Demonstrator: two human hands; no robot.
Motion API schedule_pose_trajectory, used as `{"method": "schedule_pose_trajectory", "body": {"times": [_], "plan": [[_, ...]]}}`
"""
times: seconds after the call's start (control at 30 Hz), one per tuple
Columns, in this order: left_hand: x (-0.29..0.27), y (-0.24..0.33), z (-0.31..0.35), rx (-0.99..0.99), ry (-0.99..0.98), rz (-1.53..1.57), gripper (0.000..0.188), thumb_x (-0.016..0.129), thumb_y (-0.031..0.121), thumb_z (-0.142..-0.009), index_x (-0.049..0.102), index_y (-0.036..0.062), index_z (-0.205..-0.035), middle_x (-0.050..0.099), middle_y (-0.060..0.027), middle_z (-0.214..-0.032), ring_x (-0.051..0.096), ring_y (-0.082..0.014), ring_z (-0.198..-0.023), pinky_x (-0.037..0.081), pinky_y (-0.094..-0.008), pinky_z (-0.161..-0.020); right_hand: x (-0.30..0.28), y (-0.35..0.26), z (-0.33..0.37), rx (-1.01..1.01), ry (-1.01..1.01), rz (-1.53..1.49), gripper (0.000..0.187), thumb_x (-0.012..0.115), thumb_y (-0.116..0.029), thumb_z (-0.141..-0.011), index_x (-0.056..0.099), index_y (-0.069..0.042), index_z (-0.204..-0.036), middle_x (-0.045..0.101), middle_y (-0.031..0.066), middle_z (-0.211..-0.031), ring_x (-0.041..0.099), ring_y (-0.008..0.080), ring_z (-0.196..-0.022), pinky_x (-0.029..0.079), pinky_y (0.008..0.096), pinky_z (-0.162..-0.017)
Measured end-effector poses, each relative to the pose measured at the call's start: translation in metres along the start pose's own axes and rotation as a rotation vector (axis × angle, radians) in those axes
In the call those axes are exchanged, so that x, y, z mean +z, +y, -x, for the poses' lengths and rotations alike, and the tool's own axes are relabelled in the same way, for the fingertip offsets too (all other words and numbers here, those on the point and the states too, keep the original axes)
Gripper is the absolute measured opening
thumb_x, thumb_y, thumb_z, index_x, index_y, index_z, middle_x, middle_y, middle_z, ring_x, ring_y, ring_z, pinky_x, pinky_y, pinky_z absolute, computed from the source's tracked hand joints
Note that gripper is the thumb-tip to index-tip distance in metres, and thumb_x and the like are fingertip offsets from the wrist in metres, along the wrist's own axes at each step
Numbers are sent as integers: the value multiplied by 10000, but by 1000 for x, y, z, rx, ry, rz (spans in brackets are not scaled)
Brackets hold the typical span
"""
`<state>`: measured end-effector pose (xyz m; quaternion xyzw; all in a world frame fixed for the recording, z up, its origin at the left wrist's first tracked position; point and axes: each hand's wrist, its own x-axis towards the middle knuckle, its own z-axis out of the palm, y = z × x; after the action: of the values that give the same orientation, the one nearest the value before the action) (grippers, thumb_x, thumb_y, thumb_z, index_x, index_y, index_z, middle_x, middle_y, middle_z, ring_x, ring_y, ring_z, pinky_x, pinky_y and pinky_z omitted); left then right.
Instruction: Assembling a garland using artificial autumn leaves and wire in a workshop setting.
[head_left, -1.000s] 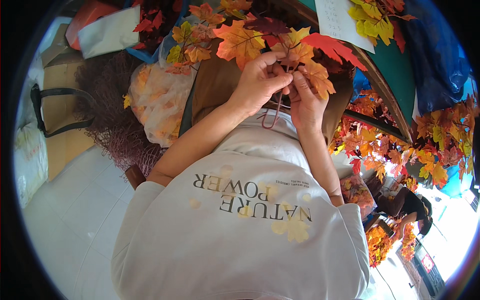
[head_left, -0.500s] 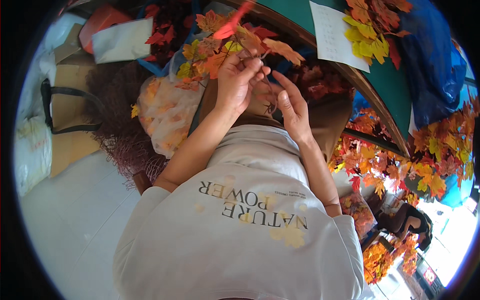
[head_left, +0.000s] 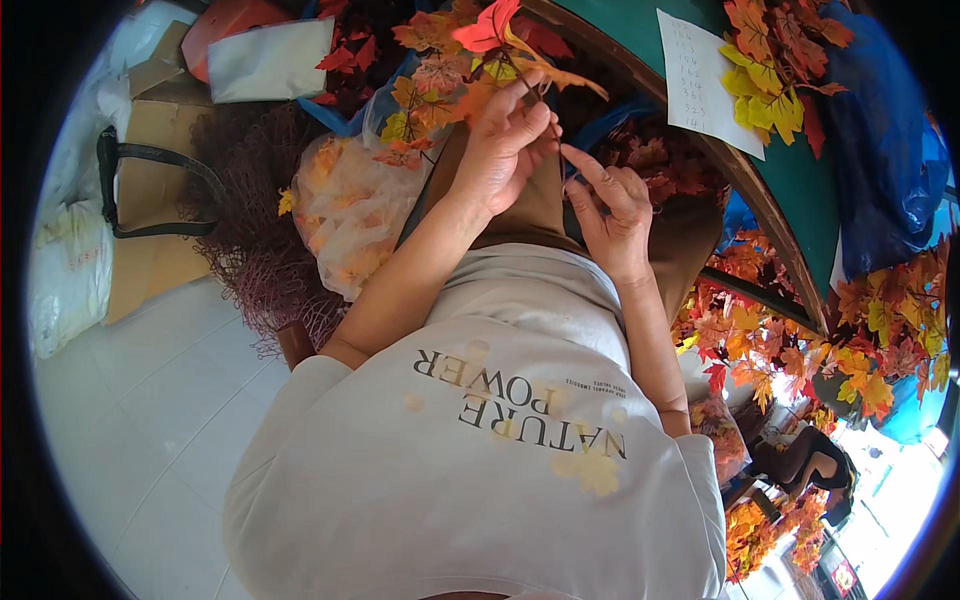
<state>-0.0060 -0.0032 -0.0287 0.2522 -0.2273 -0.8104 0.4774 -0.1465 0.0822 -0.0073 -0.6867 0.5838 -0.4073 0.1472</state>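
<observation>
My left hand (head_left: 505, 150) is closed, thumb against fingers, round the thin stem of an artificial maple leaf spray (head_left: 535, 65). Red and orange leaves of the spray stick up beyond my fingertips. To its right, my right hand (head_left: 615, 215) is raised with index finger pointing toward the left hand and thumb apart from it; the other fingers curl in. Nothing shows between its thumb and index finger. More orange and yellow artificial leaves (head_left: 405, 95) lie just left of my left hand, and part of the stem is hidden by the fingers.
A green table (head_left: 775, 185) with a brown edge curves along the right, bearing a handwritten paper sheet (head_left: 705, 90), leaf sprays (head_left: 760, 85) and a blue plastic bag (head_left: 885, 170). At left are a clear bag of leaves (head_left: 345, 210), brown netting (head_left: 255, 190) and a cardboard box (head_left: 155, 190).
My right hand has drawn away from my left, to the right and slightly down. The brown stem loop that hung between the hands no longer shows. The whole view has shifted slightly.
</observation>
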Motion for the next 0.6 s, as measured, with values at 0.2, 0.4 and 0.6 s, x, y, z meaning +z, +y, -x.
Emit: {"method": "schedule_pose_trajectory", "body": {"times": [0.2,0.4,0.6], "plan": [[-7,-20,3,-175,-113,24,507,573,56,-863,379,92,-1330,553,-35,-971,547,-128,-909,461,-280,-811,-5,11,2,-138,94,372,354,683,-109,-742,656,-181,-1087,464,-4,-622,459,184,-613,403,310,-646],[-11,-28,9,-387,-205,-41,226,576,44,-859,569,-26,-1074,602,-102,-1026,581,-185,-968,475,-310,-877,-8,26,10,-320,165,692,424,703,-210,-725,618,-211,-1141,432,-28,-630,454,173,-622,407,324,-686],[-4,-35,7,-62,-257,-91,156,589,12,-846,584,13,-1003,602,-57,-920,595,-156,-911,487,-292,-850,-3,22,8,-135,261,448,305,673,-131,-774,600,-118,-1070,578,25,-748,529,214,-655,439,339,-655]]}}
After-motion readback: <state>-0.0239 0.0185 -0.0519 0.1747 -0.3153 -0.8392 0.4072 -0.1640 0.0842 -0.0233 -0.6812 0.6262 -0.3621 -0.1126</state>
